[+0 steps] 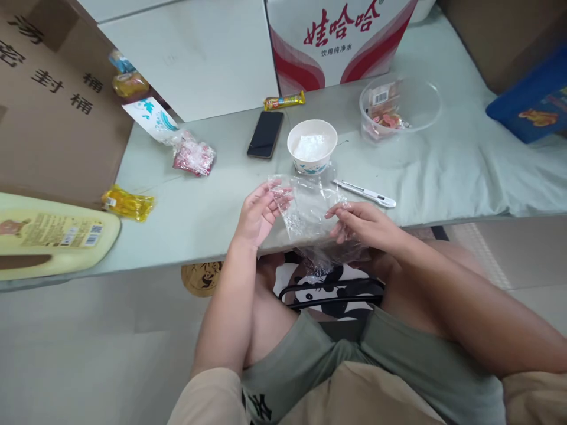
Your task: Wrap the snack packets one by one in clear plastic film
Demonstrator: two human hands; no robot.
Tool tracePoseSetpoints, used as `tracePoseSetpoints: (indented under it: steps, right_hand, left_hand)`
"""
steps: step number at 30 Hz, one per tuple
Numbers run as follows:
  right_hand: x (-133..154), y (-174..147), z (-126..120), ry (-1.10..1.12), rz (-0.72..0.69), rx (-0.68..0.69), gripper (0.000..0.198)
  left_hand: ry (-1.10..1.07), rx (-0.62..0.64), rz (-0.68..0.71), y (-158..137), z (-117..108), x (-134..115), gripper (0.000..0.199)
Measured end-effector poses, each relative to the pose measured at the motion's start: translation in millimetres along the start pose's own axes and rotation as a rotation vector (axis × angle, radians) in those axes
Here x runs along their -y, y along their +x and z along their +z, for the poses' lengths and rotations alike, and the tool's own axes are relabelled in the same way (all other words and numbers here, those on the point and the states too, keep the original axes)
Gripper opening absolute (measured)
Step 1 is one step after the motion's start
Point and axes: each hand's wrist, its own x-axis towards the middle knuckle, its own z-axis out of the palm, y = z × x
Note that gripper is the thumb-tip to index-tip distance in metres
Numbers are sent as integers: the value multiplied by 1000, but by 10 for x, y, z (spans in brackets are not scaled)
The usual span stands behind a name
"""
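A clear, crinkled plastic bag (pixel 310 203) is stretched between my two hands at the front edge of the covered table. My left hand (pixel 259 215) grips its left side, and several fingertips show through the film. On the other side, my right hand (pixel 361 221) pinches the bag between thumb and fingers. Part of the bag hangs below the edge, over my lap. Just beyond it stands a white paper bowl (pixel 312 159) with a whitish clear packet inside. A white utility knife (pixel 365 193) lies near my right hand.
A black phone (pixel 266 134) and a yellow snack wrapper (pixel 284 101) lie behind. At right stands a clear round tub (pixel 425 121) with packets. Red wrapped packets (pixel 195 156), a yellow packet (pixel 128 203) and a pale yellow jug (pixel 97 236) are at left. Boxes (pixel 212 59) line the back.
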Motion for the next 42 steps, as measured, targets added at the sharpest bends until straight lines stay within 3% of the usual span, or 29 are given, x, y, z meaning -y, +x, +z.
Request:
tracePoseSetpoints:
  steps: [3, 5, 9, 14, 18, 21, 25, 27, 29, 31, 34, 38, 40, 42]
  right_hand:
    - [48, -21, 0, 28, -8, -46, 32]
    - [67, -34, -5, 20, -19, -58, 34]
    - [23, -31, -21, -17, -13, -6, 42]
    - [-60, -27, -16, -24, -155, -28, 56]
    - [-63, -51, -9, 42, -308, -120, 33]
    - [-68, -16, -32, 105, -386, -193, 13]
    - [-98, 98, -89, 199, -211, -342, 7]
    - [-117, 140, -109, 234, -154, -370, 3]
    - [-129, 155, -113, 212, -166, -377, 11]
    - [-130, 143, -97, 153, -168, -369, 36]
    - [-103, 99, -55, 106, -121, -293, 78]
    - [-46, 48, -17, 113, -190, -217, 79]
    - [-42, 47, -17, 144, -261, -249, 79]
    - [-61, 64, -22, 188, -294, -272, 78]
  left_hand:
    - [107, 231, -184, -38, 55, 31, 57]
    - [254, 290, -256, -45, 96, 80, 50]
    - [422, 193, -125, -19, 139, 153, 33]
    - [377, 209, -46, -77, 135, 100, 39]
    - [129, 227, 35, -153, 113, 35, 41]
    - [84, 220, 23, -121, 88, 26, 35]
    - [128, 149, -24, -5, 59, 41, 16]
    - [161, 110, 2, 32, 59, 54, 19]
    - [250, 73, 73, 40, 71, 72, 19]
    - [335, 56, 142, 25, 87, 91, 12]
    - [289, 63, 179, -16, 101, 97, 38]
    - [59, 43, 123, -49, 107, 64, 76]
    - [-8, 130, 21, -53, 120, 59, 78]
    - [7, 245, -97, -58, 145, 72, 63]
